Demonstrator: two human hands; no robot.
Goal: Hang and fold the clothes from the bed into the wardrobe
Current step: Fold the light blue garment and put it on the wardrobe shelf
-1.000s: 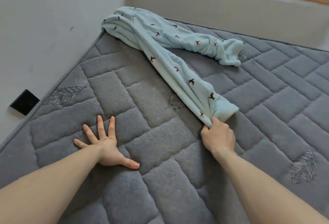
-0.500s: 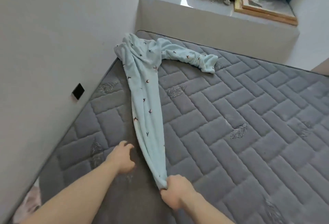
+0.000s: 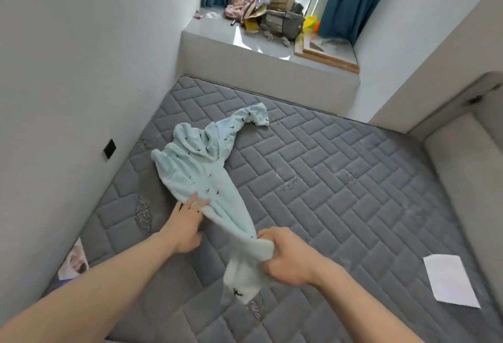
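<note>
Pale blue fleece trousers (image 3: pixel 201 163) with small dark bird prints lie stretched across the grey quilted mattress (image 3: pixel 340 193), near the left wall. My right hand (image 3: pixel 288 257) grips one leg end, bunched in its fist and lifted a little off the bed; the cuff hangs below the fist. My left hand (image 3: pixel 187 220) reaches out with straight fingers that touch the same leg further up. The other leg bends away towards the window ledge.
A white sheet of paper (image 3: pixel 450 280) lies on the mattress at the right. A raised window ledge (image 3: pixel 245 40) beyond the bed carries a heap of bags and clutter. The white wall with a black socket (image 3: pixel 109 148) runs along the left; a padded headboard stands at right.
My right hand has pulled the trousers towards me across the mattress, and the fabric has bunched up. My left hand has lifted off the bed and moved onto the leg. The view has pulled back.
</note>
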